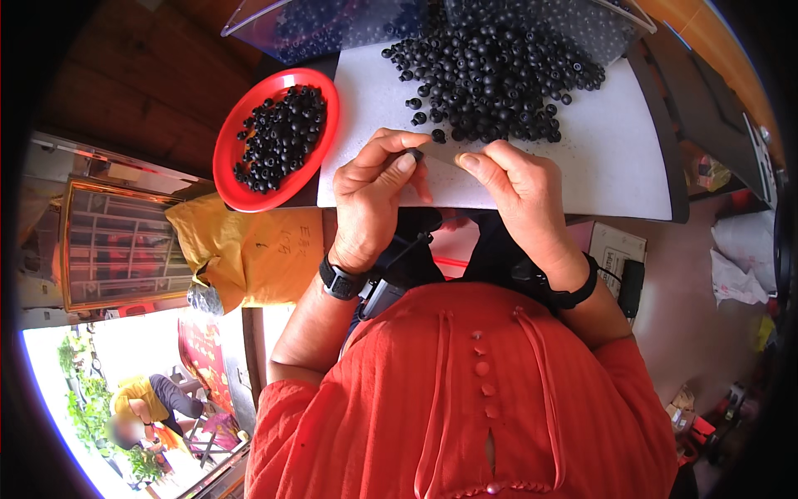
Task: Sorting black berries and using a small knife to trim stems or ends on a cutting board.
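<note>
Figure: bead work at a dark counter, seen from above the worker's head. The largest working surface is a white board laid on the counter; at its far edge lies a heap of small black beads, partly spilling from a clear plastic container. Left of the board, touching its edge, sits a red plate holding a smaller, separate lot of black beads. Below the plate a yellow bag hangs off the counter's near side. Both hands meet at the board's near edge, well short of the heap. The left hand, a black watch on its wrist, is closed narrowly, thumb and forefinger pinching a single black bead. The right hand, a black band on its wrist, is likewise closed in a pinch, its thumb tip pointing at the bead; a thin pale strip seems to run between the two hands, though whether it is a thread, needle or blade cannot be told. Judged from this pose, the step goes best if the bead is held still with its hole facing the right hand, both wrists braced on the board so the fine tip meets the hole squarely.
</note>
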Tool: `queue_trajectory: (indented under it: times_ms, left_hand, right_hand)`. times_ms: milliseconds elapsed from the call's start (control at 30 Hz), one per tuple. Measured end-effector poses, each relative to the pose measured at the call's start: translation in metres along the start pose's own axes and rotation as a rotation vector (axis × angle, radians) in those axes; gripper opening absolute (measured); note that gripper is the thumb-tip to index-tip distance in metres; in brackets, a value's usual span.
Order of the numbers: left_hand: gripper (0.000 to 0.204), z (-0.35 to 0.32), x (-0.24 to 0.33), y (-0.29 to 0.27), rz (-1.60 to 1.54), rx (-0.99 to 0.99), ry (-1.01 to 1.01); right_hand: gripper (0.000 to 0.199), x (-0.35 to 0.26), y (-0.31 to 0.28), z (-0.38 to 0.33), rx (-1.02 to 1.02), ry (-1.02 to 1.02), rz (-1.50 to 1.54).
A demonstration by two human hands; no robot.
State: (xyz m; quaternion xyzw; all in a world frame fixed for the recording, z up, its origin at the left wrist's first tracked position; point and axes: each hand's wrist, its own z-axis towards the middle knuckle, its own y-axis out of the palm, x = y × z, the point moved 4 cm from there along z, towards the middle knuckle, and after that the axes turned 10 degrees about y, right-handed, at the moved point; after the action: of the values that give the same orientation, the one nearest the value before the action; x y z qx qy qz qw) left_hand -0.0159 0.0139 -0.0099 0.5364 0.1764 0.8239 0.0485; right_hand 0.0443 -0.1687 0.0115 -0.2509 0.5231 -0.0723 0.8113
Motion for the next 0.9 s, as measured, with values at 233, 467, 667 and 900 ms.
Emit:
queue_trajectory:
  times_ms: [233, 467, 667, 900]
  left_hand:
    - [0.024, 0.001, 0.001, 0.001, 0.004, 0.016, 0.010]
    - [0.024, -0.001, 0.003, 0.002, 0.021, 0.033, -0.006]
    - [0.022, -0.002, 0.025, 0.001, 0.119, 0.096, 0.078]
    - [0.028, 0.028, 0.090, -0.085, 1.222, 0.228, 0.386]
  right_hand:
    - [0.036, 0.000, 0.001, 0.001, 0.013, -0.021, -0.084]
    - [0.034, -0.006, 0.008, -0.004, 0.073, -0.163, -0.170]
    - [0.025, 0.007, -0.004, -0.001, -0.060, 0.109, 0.195]
    - [0.027, 0.018, -0.011, 0.005, -0.101, 0.231, 0.439]
